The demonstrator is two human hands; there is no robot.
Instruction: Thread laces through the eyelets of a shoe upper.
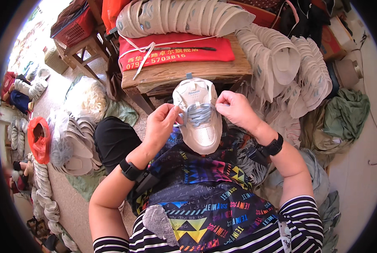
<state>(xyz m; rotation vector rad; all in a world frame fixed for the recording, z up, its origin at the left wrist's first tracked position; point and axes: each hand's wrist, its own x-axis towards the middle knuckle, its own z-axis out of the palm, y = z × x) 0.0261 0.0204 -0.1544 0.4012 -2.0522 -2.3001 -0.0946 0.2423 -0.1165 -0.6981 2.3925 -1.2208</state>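
A white sneaker upper [201, 141] rests toe toward me over my lap, its tongue end close to the wooden table's front edge. Light blue-grey laces [199, 116] cross over its tongue. My left hand [160, 122] pinches the lace at the left side of the eyelets. On the opposite side, my right hand [237, 109] is closed in a pinch where the lace reaches the right edge; its fingertips mostly hide what they grip. A dark patterned apron [213, 202] covers my lap beneath the shoe.
Before me stands a wooden table [235, 67] with a red cloth bag [184, 57], a white lace [144, 55] and a row of stacked uppers [184, 19]. More stacked uppers [277, 55] hang at its right. Bundles and a red plastic bag [39, 139] lie left.
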